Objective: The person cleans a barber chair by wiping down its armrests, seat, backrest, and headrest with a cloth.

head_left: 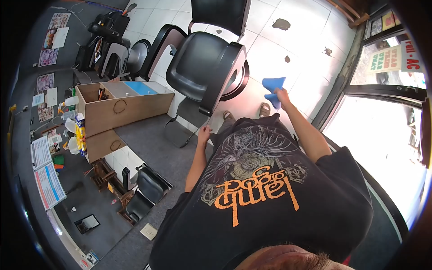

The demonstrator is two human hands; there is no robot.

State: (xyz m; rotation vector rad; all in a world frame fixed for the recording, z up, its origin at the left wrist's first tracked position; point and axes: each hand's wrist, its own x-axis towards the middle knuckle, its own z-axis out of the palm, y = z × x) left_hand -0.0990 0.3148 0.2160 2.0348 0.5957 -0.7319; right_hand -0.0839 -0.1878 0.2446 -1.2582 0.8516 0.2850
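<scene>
My right hand (282,97) is closed on a blue cloth (273,84), which sticks out past the fingers in loose folds over the tiled floor. On the other side, my left hand (204,134) hangs with its fingers curled in, and nothing shows in it. It is close to the near edge of a black barber chair (198,65) with padded seat and armrests. Both arms hang low beside my black printed shirt (256,180).
A wooden cabinet (126,110) with an open compartment stands left of the chair. Wall mirrors (121,198) and price posters (49,184) line the left side. More black chairs (157,49) are farther off. A glass door (382,121) is at right. The white floor tiles (306,27) have broken patches.
</scene>
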